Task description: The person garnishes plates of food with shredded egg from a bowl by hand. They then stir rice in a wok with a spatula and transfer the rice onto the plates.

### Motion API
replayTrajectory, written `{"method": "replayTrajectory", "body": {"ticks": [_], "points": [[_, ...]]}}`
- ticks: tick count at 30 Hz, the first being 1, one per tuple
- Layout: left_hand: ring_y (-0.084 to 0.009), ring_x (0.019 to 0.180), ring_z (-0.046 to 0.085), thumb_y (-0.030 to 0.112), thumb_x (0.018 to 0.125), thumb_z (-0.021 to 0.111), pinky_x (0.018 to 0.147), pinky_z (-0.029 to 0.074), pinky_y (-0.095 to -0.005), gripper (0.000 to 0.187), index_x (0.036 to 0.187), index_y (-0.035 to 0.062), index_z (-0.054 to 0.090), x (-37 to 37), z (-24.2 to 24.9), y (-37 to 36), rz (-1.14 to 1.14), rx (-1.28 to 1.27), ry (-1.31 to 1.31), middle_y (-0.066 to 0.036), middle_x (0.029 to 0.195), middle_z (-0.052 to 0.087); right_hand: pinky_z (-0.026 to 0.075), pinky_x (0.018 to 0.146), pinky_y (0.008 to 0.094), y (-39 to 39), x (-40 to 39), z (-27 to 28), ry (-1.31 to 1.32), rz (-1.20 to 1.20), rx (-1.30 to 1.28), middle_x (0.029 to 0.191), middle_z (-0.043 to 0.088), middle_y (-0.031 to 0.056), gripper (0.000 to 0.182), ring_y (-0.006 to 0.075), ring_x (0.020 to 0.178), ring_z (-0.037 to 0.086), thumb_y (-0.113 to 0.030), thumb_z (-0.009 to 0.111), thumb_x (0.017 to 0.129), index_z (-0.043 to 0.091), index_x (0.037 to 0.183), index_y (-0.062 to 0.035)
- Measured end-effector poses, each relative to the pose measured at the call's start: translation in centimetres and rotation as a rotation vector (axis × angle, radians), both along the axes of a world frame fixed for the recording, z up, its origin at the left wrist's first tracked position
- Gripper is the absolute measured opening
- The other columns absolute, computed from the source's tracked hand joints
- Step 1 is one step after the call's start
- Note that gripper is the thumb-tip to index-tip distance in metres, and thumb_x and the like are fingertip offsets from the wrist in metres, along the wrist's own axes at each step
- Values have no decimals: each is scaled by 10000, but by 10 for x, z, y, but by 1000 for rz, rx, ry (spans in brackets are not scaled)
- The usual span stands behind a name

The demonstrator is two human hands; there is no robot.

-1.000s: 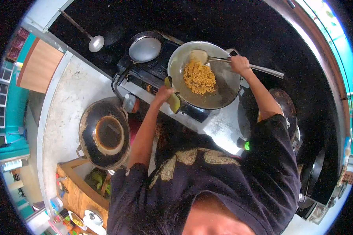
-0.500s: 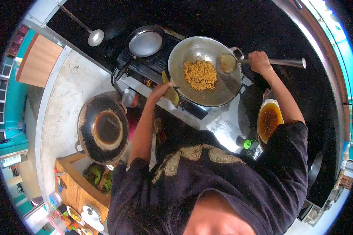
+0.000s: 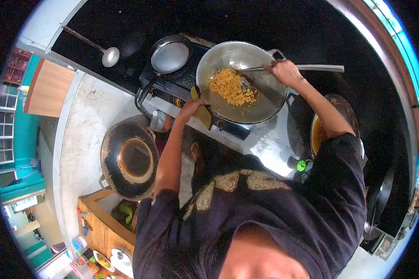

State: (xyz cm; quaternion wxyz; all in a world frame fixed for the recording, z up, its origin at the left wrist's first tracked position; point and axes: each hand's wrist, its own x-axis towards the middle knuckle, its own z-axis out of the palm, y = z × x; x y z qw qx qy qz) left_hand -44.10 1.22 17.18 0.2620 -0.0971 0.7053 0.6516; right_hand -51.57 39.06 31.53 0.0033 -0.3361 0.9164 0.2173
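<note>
A large metal wok (image 3: 270, 104) sits on the black gas stove, with a heap of yellow-brown fried food (image 3: 230, 87) in it. My right hand (image 3: 286, 74) is wrapped round the long metal handle of a spatula (image 3: 319, 68), above the wok's right side. The spatula's blade is down in the food and mostly hidden. My left hand (image 3: 190, 109) grips a yellow-green cloth (image 3: 204, 116) at the wok's left edge, by its handle.
On the stove's left stands a small frying pan (image 3: 170, 56). A dark wok with brown liquid (image 3: 114, 160) is at lower left, another pan (image 3: 342, 109) by my right forearm. A ladle (image 3: 110, 56) hangs at upper left. A green-capped bottle (image 3: 301, 165) stands near my body.
My right hand has moved left over the wok, bringing the spatula's blade into the food. The food is spread wider. My left hand remains on the cloth.
</note>
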Motion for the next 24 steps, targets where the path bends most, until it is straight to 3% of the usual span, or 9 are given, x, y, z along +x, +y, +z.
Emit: {"method": "replayTrajectory", "body": {"ticks": [1, 4, 6, 8, 12, 13, 16, 20, 24], "points": [[-158, 713, 563, 270, 713, 549, 584, 437, -293, 318, 920, 28, 553, 1, 1, 2, 17, -8, -27, -42, 781, 577, 491, 546, 352, 3, 4, 3, 33, 26, 3, 760, 584, 111, 407, 247, 620, 594, -121, 470, 786, 500, 1182, -212], [-160, 713, 565, 304, 707, 566, 601, 446, -296, 339, 923, 43, 546, 3, 5, 2, 9, 95, -81, -38, 790, 577, 490, 545, 358, 12, 15, 27, 125, 58, -59, 674, 597, 124, 94, 253, 627, 613, -113, 518, 716, 569, 794, -111], [-160, 716, 567, 311, 711, 572, 603, 451, -299, 340, 925, 47, 542, 0, 5, -1, -19, 144, -153, -37, 798, 577, 490, 551, 358, 14, 16, 49, 133, 15, -79, 635, 605, 129, 105, 252, 630, 622, -114, 547, 678, 606, 604, -67], [-159, 719, 569, 300, 723, 570, 596, 455, -304, 324, 926, 49, 539, -5, 0, -3, -56, 132, -274, -37, 808, 577, 490, 554, 355, 19, 14, 61, 87, -89, -57, 651, 610, 126, 87, 247, 629, 622, -114, 554, 671, 608, 616, -72], [-158, 752, 565, 241, 742, 554, 615, 454, -299, 304, 962, 33, 529, -4, -18, -2, -50, 162, -150, -51, 855, 576, 478, 602, 405, 41, -3, 47, 10, -127, 124, 683, 599, 131, 130, 261, 731, 607, -142, 554, 696, 619, 790, -79], [-158, 761, 563, 224, 748, 545, 620, 451, -298, 293, 967, 31, 527, 1, -10, 3, -37, 207, -139, -55, 866, 575, 475, 638, 417, 40, -7, 49, -124, -274, 158, 716, 611, 138, 148, 274, 750, 606, -176, 570, 684, 630, 779, -79], [-161, 780, 560, 193, 760, 528, 636, 448, -300, 287, 987, 18, 520, 15, 2, 14, 15, 229, -86, -64, 888, 572, 474, 641, 401, 55, -10, 30, -382, -255, 114, 766, 620, 141, 192, 291, 764, 603, -197, 566, 686, 639, 821, -81], [-171, 791, 555, 194, 791, 522, 666, 446, -307, 295, 1012, -1, 509, 29, 10, 19, 97, 256, -112, -62, 887, 566, 465, 654, 400, 60, 18, -33, -689, -386, -174, 805, 609, 187, 283, 313, 751, 594, -222, 540, 712, 629, 950, -98], [-170, 796, 541, 237, 816, 529, 697, 437, -305, 325, 1036, -1, 499, 48, 15, 28, 31, 86, 197, -59, 881, 560, 452, 729, 382, 41, 64, -119, -518, -528, -508, 887, 604, 192, 302, 317, 840, 583, -252, 546, 766, 609, 998, -69]]}}
